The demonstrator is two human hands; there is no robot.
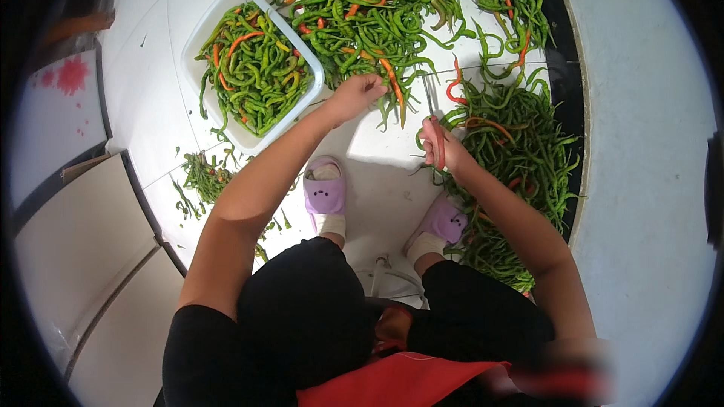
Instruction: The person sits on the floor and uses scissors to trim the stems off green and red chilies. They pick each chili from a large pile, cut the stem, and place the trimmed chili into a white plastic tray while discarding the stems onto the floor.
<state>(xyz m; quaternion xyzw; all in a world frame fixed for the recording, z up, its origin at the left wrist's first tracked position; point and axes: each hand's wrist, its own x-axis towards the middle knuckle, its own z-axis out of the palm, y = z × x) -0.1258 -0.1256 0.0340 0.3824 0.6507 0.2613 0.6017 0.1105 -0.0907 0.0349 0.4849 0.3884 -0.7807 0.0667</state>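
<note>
My left hand (360,97) reaches to the lower edge of a large heap of green chili peppers (373,17) on the floor, its fingers bent beside an orange pepper (392,82). Whether a pepper is between those fingers is not clear. My right hand (444,146) is closed around the red handles of a pair of scissors (435,135), whose narrow metal blades point away from me. A curved red pepper (453,86) lies just right of the blades. Left of my left hand stands a white plastic tub (318,76) holding many short green and some orange peppers.
A second pepper heap (520,164) spreads at the right, beside my right forearm. Cut stems (206,178) lie scattered on the white floor tiles left of my feet in purple slippers (325,195). Pale boxes or panels (79,249) stand at the far left.
</note>
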